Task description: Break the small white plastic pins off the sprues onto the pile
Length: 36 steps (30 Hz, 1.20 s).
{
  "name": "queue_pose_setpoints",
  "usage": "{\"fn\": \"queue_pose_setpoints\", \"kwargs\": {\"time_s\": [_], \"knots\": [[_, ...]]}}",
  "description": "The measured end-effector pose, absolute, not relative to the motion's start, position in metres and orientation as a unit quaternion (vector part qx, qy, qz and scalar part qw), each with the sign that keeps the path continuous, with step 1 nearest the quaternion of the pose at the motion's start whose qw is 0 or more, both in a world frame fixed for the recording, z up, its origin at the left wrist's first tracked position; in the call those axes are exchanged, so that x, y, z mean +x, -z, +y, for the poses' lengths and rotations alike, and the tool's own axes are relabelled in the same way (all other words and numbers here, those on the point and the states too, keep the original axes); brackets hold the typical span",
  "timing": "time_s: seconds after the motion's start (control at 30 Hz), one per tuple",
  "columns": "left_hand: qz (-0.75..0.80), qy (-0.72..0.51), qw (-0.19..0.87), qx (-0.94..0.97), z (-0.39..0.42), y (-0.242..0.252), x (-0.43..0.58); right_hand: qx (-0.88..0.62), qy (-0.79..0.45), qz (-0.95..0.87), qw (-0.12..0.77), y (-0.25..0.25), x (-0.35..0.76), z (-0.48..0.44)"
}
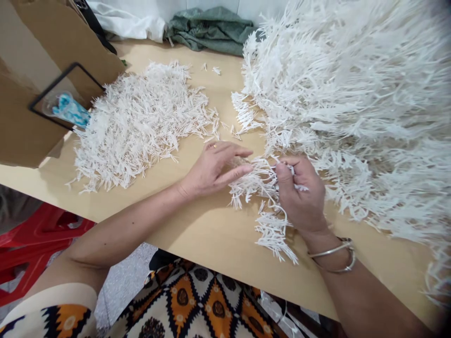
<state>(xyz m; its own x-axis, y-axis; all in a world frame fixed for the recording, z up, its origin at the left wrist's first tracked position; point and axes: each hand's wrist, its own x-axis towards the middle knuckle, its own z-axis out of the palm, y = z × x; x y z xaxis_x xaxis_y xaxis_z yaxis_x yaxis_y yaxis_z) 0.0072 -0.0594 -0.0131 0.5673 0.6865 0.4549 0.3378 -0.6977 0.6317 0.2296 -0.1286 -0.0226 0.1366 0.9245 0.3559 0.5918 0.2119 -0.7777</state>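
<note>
My right hand [301,190] is closed around a white plastic comb-like strip [269,220] of joined thin sticks that trails toward me over the table. My left hand [214,166] lies over the strip's other end, fingers stretched nearly flat and pressing on the white sticks. A huge tangled heap of the same white strips [352,103] fills the right side. A flatter pile of loose separated white sticks [141,119] lies at the left of the light wooden table [207,234].
A brown cardboard box [31,89] with a black-framed opening and a blue-white packet stands at the left. Green and white cloths [211,28] lie at the back. A red plastic stool [35,239] stands below the table's left edge. Silver bangles circle my right wrist.
</note>
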Motion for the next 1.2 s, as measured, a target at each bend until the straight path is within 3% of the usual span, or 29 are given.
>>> {"fn": "queue_pose_setpoints", "kwargs": {"time_s": [0.1, 0.37, 0.63, 1.2], "knots": [[0.299, -0.32, 0.244, 0.866, -0.061, 0.017, 0.012, -0.583, -0.183, -0.655, 0.444, 0.024, 0.227, -0.131], [0.282, -0.364, 0.321, 0.828, -0.059, 0.013, 0.011, -0.575, -0.234, -0.653, 0.433, 0.019, 0.223, -0.13], [0.291, -0.277, 0.309, 0.862, -0.06, 0.017, 0.013, -0.603, -0.226, -0.647, 0.409, 0.015, 0.217, -0.131], [0.227, -0.239, 0.306, 0.893, -0.059, 0.009, 0.009, -0.609, -0.15, -0.697, 0.347, 0.023, 0.204, -0.125]]}}
